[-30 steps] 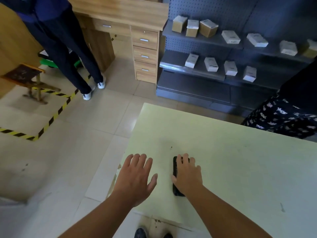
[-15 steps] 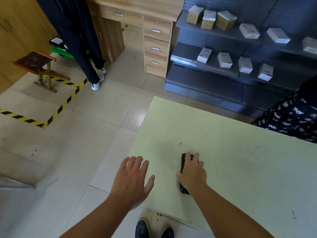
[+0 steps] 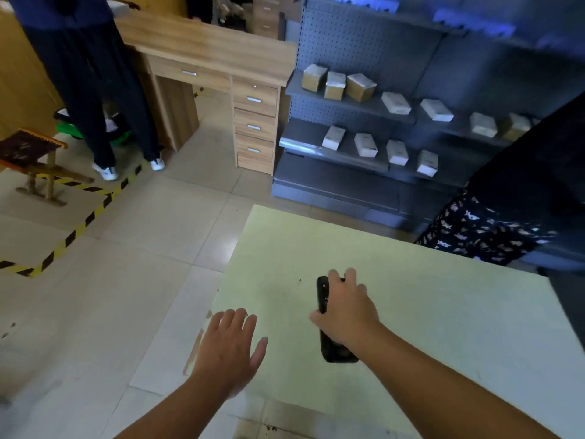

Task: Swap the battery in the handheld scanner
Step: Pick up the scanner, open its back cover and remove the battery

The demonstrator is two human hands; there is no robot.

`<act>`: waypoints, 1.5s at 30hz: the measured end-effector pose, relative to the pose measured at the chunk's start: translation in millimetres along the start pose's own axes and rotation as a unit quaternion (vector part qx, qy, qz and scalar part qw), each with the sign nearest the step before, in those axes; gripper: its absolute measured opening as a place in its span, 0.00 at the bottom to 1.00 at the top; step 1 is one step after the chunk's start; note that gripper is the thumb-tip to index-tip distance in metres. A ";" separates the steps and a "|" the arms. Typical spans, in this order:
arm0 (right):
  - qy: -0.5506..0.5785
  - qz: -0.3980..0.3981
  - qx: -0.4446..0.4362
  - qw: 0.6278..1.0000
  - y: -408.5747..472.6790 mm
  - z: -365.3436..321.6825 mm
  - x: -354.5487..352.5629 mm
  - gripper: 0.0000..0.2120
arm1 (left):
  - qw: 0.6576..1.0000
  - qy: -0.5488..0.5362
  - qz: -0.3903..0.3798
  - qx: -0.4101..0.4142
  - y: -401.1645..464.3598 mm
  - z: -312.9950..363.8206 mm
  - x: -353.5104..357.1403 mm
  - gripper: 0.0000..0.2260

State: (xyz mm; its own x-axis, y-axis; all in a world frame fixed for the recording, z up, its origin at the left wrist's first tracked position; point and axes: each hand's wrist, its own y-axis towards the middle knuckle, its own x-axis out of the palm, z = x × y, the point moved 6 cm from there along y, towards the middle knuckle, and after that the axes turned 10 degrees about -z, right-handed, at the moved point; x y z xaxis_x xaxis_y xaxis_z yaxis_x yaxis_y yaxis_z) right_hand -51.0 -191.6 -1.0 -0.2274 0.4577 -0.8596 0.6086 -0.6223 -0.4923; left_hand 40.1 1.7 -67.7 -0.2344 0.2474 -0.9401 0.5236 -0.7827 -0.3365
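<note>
A black handheld scanner (image 3: 323,296) lies lengthwise on the pale green table (image 3: 443,327), near its left front corner. My right hand (image 3: 346,310) covers its middle, thumb on the left side and fingers curled over the right side, gripping it. The scanner's near end (image 3: 335,354) pokes out below my wrist. My left hand (image 3: 229,346) hovers flat with fingers spread over the table's left edge, a hand's width left of the scanner, holding nothing.
A person in dark trousers (image 3: 85,90) stands at far left by a wooden desk (image 3: 215,55). Grey shelves (image 3: 364,137) with small boxes run behind the table. Another person in patterned clothing (image 3: 493,236) stands at the table's far right. Striped floor tape (image 3: 72,232) lies left.
My right hand's fingers have curled tighter around the scanner, and it looks tipped up onto its edge. The left hand stays spread beside it. My head has tilted up.
</note>
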 end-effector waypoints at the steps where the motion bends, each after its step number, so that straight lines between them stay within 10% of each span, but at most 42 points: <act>1: 0.001 0.012 -0.006 1.000 -12.8 -0.4 -16.1 0.31 | 1.000 -0.016 0.005 0.000 2.1 5.7 -3.3 0.32; 8: 0.013 0.040 -0.025 0.999 -74.7 3.9 -69.4 0.31 | 0.938 -0.342 -0.028 -0.049 24.3 68.6 -27.6 0.24; 12: 0.026 0.034 -0.027 0.999 -92.8 9.1 -67.1 0.27 | 0.651 -0.724 -0.228 0.016 7.9 125.6 -41.6 0.23; 19: 0.028 0.029 -0.035 0.999 -105.7 16.9 -54.8 0.26 | 0.415 -0.871 -0.263 -0.010 -15.8 167.3 -51.6 0.28; 27: 0.029 -0.107 -0.233 0.966 -105.8 51.1 -71.4 0.16 | 0.384 -0.877 -0.287 0.035 -18.1 158.4 -47.1 0.37; 45: -0.266 -0.038 -0.328 0.906 -111.5 39.5 -77.8 0.18 | 0.333 -0.876 -0.335 0.100 -34.2 159.1 -46.0 0.35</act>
State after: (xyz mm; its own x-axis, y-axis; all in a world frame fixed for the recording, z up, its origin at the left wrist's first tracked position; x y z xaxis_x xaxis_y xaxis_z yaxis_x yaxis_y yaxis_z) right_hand -131.2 -182.9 115.4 -0.5150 0.0048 -0.8572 0.8571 -0.0098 -0.5150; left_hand -97.3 -73.8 -4.4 -0.4541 -0.1702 0.8745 -0.1502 -0.9529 -0.2635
